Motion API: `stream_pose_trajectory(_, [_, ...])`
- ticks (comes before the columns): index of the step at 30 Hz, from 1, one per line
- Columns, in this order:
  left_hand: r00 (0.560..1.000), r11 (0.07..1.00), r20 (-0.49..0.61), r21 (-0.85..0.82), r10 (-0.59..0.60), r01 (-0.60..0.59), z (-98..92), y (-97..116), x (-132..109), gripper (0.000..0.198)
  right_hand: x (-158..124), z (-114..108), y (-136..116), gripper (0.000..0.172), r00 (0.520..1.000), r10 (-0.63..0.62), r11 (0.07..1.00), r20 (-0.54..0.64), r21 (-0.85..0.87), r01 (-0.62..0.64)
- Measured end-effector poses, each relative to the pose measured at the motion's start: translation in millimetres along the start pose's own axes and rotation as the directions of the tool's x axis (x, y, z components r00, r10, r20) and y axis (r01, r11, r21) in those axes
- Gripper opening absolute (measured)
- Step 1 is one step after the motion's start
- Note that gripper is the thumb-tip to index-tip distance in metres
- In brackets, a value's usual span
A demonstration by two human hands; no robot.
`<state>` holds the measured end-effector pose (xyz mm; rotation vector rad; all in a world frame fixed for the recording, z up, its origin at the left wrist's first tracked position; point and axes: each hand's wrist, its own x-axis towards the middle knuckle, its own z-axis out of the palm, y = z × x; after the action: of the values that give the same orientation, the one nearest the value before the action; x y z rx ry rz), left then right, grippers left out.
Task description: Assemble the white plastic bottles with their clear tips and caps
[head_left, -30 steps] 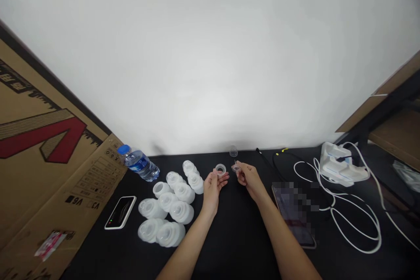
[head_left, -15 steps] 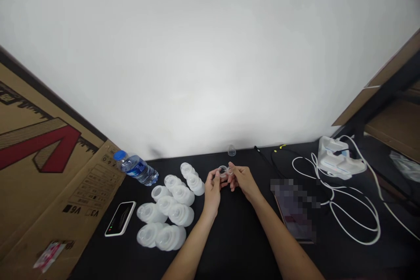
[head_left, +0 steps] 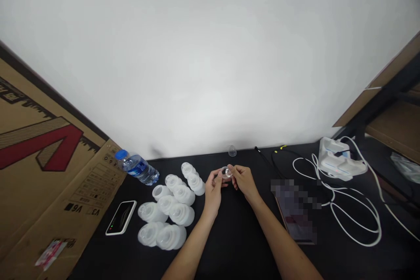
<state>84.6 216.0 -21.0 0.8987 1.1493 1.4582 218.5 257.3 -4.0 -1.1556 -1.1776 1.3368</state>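
Observation:
My left hand (head_left: 214,186) is closed around the rim of a clear plastic collar ring (head_left: 224,170), thumb on top. My right hand (head_left: 242,179) pinches a small clear bottle nipple (head_left: 229,172) between thumb and fingers. The nipple sits at the ring's opening; how far it goes in is hard to see. Left of my hands, several white baby bottles (head_left: 169,237) stand close together in rows. Among them, one bottle (head_left: 161,191) has an open mouth with no top on it. Behind my hands, a clear domed cap (head_left: 232,151) stands near the wall.
A water bottle (head_left: 139,169) lies tilted at the back left, with a white-framed device (head_left: 121,218) in front. A cardboard box (head_left: 59,183) borders the left. To the right are a dark tablet-like device (head_left: 295,218), a looped white cable (head_left: 377,227) and a white power strip (head_left: 341,159).
My right hand has brought the nipple leftward onto the ring, where before it was beside it. My left hand stays nearly in place. The view has shifted very slightly.

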Motion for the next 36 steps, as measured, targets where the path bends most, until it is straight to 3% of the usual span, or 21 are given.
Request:
stream_pose_trajectory(6, [0.999,0.997,0.022,0.062,0.048,-0.049,0.0,3,-2,0.046,-3,0,-6,0.067,0.990,-0.132,0.984,-0.043,-0.128,0.126])
stream_pose_trajectory(13, [0.994,0.988,0.055,0.110,0.099,-0.105,2.4,5,-7,0.046,-10,0,-6,0.059,0.936,-0.327,0.908,-0.132,-0.319,0.272])
stream_pose_trajectory(23, [0.994,0.995,-0.059,0.043,0.096,-0.094,-4.1,-1,2,0.050,-5,1,2,0.019,0.953,-0.302,0.919,-0.004,-0.265,0.290])
stream_pose_trajectory(36, [0.989,0.977,0.046,0.155,0.144,-0.149,-4.1,-2,0,0.047,-5,-1,-3,0.016,0.927,-0.375,0.844,0.016,-0.407,0.349])
